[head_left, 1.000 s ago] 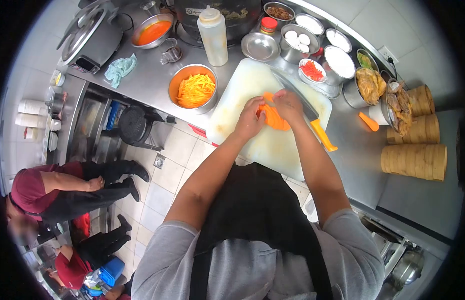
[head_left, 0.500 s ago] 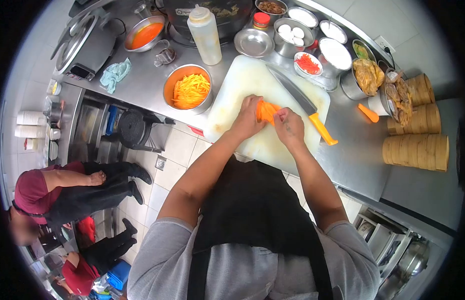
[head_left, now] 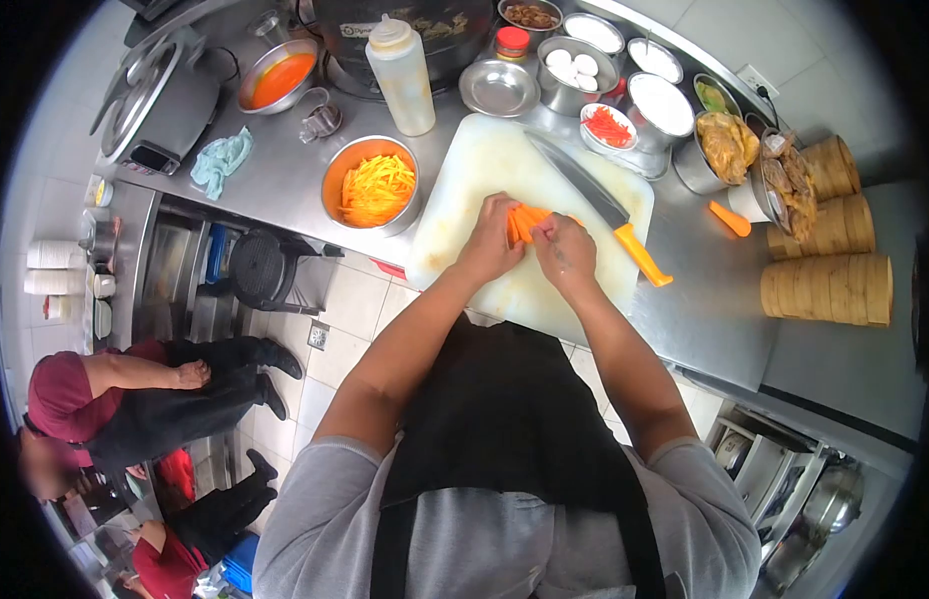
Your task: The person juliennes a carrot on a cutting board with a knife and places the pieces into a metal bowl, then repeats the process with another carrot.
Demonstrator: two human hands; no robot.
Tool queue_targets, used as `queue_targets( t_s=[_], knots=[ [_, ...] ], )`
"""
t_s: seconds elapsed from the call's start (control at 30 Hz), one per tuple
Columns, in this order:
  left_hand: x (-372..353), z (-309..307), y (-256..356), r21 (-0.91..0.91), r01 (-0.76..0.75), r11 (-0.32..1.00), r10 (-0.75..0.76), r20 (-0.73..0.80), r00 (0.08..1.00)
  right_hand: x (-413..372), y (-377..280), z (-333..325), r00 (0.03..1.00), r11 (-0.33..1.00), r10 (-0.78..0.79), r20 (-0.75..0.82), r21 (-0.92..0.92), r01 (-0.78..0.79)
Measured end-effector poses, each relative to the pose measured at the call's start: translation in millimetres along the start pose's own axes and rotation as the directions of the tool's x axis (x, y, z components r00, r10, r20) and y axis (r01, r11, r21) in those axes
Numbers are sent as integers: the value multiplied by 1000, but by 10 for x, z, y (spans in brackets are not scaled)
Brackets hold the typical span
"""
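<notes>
The left hand and right hand are both pinching the carrot slices into a stack, mid cutting board, seemingly squaring them up; slicing strips is calling for the knife lying just beyond, the bowl of shredded carrot sitting farther left

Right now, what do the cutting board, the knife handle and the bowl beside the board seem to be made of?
Cutting board: likely plastic, matte white, faintly stained. Knife handle: probably moulded plastic, smooth bright orange. Bowl: metal, probably stainless steel, its wall shiny grey. Left hand and right hand grip carrot slices over the board.
</notes>
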State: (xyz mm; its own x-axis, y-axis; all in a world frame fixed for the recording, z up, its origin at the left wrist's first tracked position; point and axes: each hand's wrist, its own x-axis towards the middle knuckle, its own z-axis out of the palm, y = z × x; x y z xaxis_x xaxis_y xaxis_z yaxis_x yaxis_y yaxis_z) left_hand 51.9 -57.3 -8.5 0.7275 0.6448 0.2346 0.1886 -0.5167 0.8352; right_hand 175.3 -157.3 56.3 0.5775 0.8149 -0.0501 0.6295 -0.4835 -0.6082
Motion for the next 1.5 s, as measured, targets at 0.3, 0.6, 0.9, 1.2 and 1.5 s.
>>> queue_targets(
  t_s=[0.3,0.6,0.9,1.2,1.5],
  knots=[
    [4,-32,71,-5,-20,1000,20,19,1000,-70,33,149,988,961,-153,-25,-236,143],
    [103,-33,222,391,-180,903,155,94,983,108,549,-564,863,884,-376,337,-147,443],
    [113,55,147,273,-233,933,196,156,968,126,663,-429,884,924,-342,319,-60,379],
    [152,122,279,357,-299,885,257,162,953,72,621,-567,865,918,-373,336,-2,396],
    [112,184,222,305,-234,923,179,198,964,133,631,-585,847,925,-346,403,-7,381]
  ],
)
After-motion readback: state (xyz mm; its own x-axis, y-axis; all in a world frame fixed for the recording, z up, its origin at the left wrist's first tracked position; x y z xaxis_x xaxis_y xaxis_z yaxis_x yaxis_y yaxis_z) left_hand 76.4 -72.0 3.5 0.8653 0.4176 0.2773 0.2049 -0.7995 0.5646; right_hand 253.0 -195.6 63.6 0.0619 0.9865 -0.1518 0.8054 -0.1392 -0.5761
